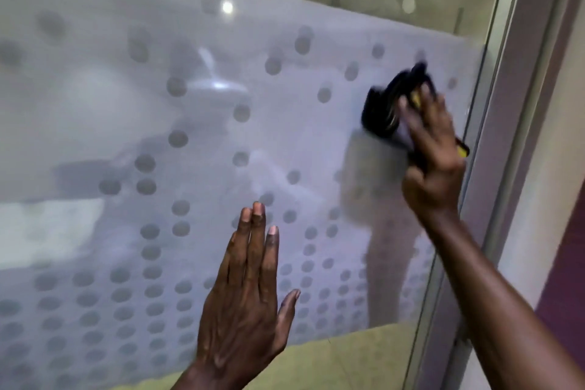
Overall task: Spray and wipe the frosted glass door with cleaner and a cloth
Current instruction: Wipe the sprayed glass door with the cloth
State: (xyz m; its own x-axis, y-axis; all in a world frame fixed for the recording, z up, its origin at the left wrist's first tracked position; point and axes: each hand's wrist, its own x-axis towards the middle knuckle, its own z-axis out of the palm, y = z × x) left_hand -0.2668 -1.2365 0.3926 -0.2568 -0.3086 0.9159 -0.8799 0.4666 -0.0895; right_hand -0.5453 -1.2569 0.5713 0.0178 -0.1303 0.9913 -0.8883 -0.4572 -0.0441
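Observation:
The frosted glass door fills most of the head view, its milky band patterned with clear dots that crowd together toward the bottom. My right hand presses a dark, bunched cloth with yellow patches against the glass near its right edge; the cloth is blurred. Lower down, my left hand is held flat in front of the frosted band, fingers straight and together, holding nothing. No cleaner bottle shows.
A grey metal door frame runs down the right side, right beside my right hand. Beyond it is a pale wall with a purple strip. Clear glass strips lie above and below the frosted band.

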